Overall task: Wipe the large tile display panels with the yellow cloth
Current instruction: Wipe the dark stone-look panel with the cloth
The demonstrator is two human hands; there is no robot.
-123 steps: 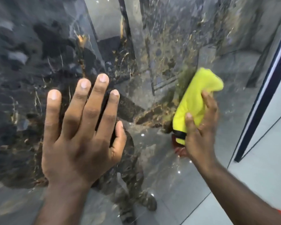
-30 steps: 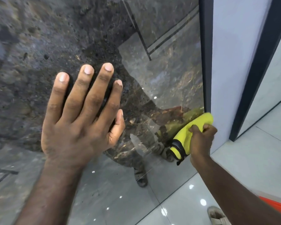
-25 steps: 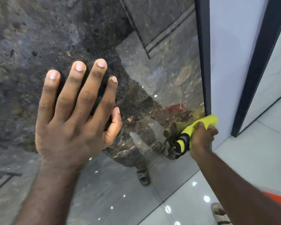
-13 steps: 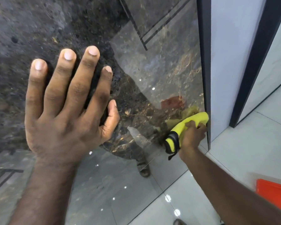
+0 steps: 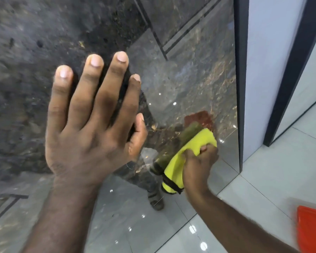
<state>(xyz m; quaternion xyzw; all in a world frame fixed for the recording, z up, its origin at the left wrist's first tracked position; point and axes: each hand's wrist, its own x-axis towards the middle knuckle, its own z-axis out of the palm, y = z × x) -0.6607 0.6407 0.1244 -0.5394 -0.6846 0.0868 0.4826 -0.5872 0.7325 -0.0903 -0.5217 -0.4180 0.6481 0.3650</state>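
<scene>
A large glossy dark marble tile panel (image 5: 190, 73) stands upright in front of me and fills most of the view. My left hand (image 5: 91, 123) lies flat on it with fingers spread and straight. Lower right, my right hand (image 5: 197, 161) grips a bunched yellow cloth (image 5: 182, 159) with a black trim and presses it against the panel's lower part, a little left of the panel's dark right edge. The cloth and my legs are mirrored in the glossy surface.
A dark frame strip (image 5: 241, 79) borders the panel on the right, then a pale panel (image 5: 270, 61) and another dark frame (image 5: 295, 70). Glossy white floor tiles (image 5: 263, 189) spread at lower right. An orange-red object (image 5: 312, 232) lies at the bottom right corner.
My right hand has slid the cloth leftward, away from the panel's right edge and slightly down. My left hand stays flat on the panel. The view has shifted a little.
</scene>
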